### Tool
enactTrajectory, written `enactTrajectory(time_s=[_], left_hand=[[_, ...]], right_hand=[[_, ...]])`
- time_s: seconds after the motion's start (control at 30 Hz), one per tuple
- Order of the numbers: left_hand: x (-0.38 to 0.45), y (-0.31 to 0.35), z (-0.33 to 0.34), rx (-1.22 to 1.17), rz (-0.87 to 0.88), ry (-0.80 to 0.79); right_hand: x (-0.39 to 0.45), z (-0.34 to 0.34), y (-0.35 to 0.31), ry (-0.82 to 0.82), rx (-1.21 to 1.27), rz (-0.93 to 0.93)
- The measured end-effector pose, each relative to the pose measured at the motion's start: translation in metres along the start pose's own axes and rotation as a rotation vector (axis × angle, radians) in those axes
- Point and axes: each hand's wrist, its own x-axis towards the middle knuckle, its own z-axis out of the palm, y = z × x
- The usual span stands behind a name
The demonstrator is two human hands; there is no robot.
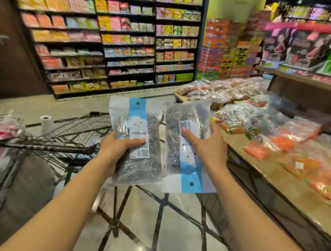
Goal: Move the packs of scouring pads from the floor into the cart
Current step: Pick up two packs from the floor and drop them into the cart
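**Two packs in hand, cart basket ahead and to the left**

I have one pack of scouring pads in each hand, both lifted clear of the floor. The left hand [119,148] grips the left pack [136,141] from its left edge: the thumb lies across the printed front near the label, and the other fingers curl round behind, out of my sight. The right hand [205,144] holds the right pack [184,143] from its right edge, thumb pressed flat on the white label, fingers wrapped round the far side.

Both packs run lengthwise away from me, long axis pointing roughly up and forward from the fingers. The left one has its blue header at the far end; the right one is turned about, blue header toward my wrist. Their inner edges sit just beside each other, and I cannot tell whether they touch.

What matters for the drop: the black wire cart [80,132] opens beyond and to the left of my left fingertips, lower than the packs. The left hand is plainly the nearer one; the right hand is off the cart's right side, closer to the display table [255,155] with its bagged goods.

Both forearms are stretched forward, wrists about level, palms turned inward toward each other. I judge the left pack goes in first, and the right must swing left to clear the rim.
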Motion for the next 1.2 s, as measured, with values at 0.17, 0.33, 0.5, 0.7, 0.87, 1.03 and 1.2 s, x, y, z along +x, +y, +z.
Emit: enactTrajectory(time_s=[0.17,0.33,0.5,0.7,0.87,1.03,1.2], left_hand=[[0.075,0.003,-0.027,-0.023,-0.049,0.034],[0.176,-0.001,-0.069,-0.090,-0.044,0.002],[0.258,0.002,-0.097,-0.095,-0.091,0.000],[0.341,0.003,-0.116,-0.160,-0.124,0.056],[0.407,0.001,-0.117,-0.170,-0.134,0.104],[0.481,-0.004,-0.117,-0.209,-0.142,0.181],[0.544,-0.017,-0.120,-0.331,-0.206,0.307]], right_hand=[[0.060,0.083,0.000,-0.047,-0.001,0.010],[0.126,0.169,0.006,-0.046,-0.038,0.037],[0.189,0.236,0.005,-0.042,-0.049,0.076],[0.257,0.307,0.009,-0.074,-0.064,0.065],[0.317,0.357,0.020,-0.147,-0.076,0.087],[0.390,0.408,0.027,-0.276,-0.037,0.044],[0.462,0.466,0.033,-0.406,-0.104,0.017]])
